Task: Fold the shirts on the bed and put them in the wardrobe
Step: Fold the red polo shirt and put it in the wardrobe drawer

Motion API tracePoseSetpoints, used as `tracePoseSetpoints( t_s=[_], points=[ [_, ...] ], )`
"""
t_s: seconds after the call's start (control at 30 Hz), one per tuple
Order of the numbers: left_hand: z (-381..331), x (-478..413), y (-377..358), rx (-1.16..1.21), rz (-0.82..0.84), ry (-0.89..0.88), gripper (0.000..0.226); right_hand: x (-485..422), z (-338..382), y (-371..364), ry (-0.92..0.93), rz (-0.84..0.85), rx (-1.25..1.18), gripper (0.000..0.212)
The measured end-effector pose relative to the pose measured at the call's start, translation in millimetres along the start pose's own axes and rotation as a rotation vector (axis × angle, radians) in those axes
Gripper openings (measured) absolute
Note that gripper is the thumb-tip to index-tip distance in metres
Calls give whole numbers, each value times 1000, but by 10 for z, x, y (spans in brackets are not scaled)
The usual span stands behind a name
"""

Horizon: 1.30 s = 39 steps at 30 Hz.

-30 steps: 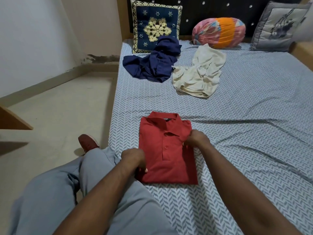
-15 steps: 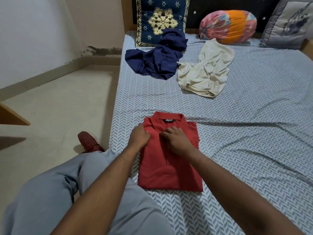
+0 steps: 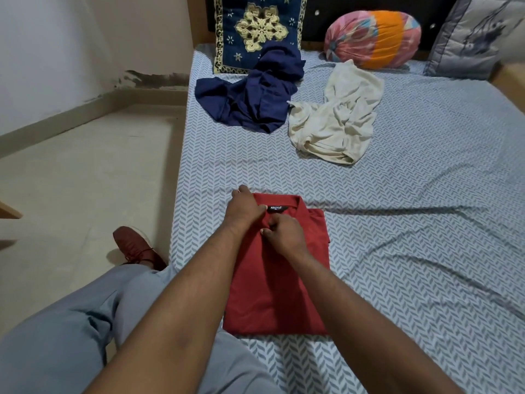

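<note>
Hands (image 3: 264, 220) shifted onto red collar (image 3: 287, 203).

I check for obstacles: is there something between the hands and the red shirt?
Nothing visible. The left hand and right hand both rest directly on the collar of the red shirt.

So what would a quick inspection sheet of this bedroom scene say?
Surface: bed with a patterned sheet, wrinkled at the right.
Job's things: red shirt folded near the edge; blue shirt and cream shirt crumpled further up.
Clutter: three pillows at the headboard.
Grippers: left hand and right hand on the red shirt's collar.
Cables: nothing seen.
Surroundings: bare floor, a red shoe, stained wall base; no wardrobe in view.
</note>
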<state>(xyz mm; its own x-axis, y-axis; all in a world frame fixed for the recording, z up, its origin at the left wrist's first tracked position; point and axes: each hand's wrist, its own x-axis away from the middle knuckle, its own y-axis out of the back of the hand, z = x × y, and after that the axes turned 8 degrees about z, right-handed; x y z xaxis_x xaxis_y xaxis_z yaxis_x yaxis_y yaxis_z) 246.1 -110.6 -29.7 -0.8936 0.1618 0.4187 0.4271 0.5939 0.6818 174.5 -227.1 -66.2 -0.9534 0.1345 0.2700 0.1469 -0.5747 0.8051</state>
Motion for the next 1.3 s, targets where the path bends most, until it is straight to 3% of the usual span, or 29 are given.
tracePoseSetpoints(
  t_s=[0.23, 0.3, 0.43, 0.57, 0.63, 0.7, 0.77, 0.9, 1.1, 1.3],
  points=[
    [9, -187, 17, 16, -75, 110, 48, 23, -53, -51, 67, -36, 34, 31],
    [6, -134, -20, 39, -114, 97, 45, 47, -70, -9, 119, -19, -71, 24],
    [150, 75, -251, 16, -320, -219, 37, 70, -293, 214, 98, -316, -328, 8],
    [342, 256, -471, 25, -295, -252, 52, -54, -432, 374, 68, -143, -178, 35],
    [376, 321, -477, 44, -303, -246, 52, -98, -416, 479, -53, -182, -241, 39],
    [404, 387, -449, 59, -347, -230, 52, -51, -485, 599, -227, -296, -289, 29],
    [476, 459, -430, 85, -403, -194, 51, 91, -625, 662, -322, -309, -239, 23],
    [626, 596, -439, 159, -370, -98, 47, 340, -854, 588, -395, -182, -232, 23],
    [791, 677, -359, 280, -306, -96, 27, 418, -825, 577, -410, -233, -279, 13],
    [853, 752, -343, 304, -261, -101, 26, 414, -823, 537, -430, -268, -418, 12]
  ],
)
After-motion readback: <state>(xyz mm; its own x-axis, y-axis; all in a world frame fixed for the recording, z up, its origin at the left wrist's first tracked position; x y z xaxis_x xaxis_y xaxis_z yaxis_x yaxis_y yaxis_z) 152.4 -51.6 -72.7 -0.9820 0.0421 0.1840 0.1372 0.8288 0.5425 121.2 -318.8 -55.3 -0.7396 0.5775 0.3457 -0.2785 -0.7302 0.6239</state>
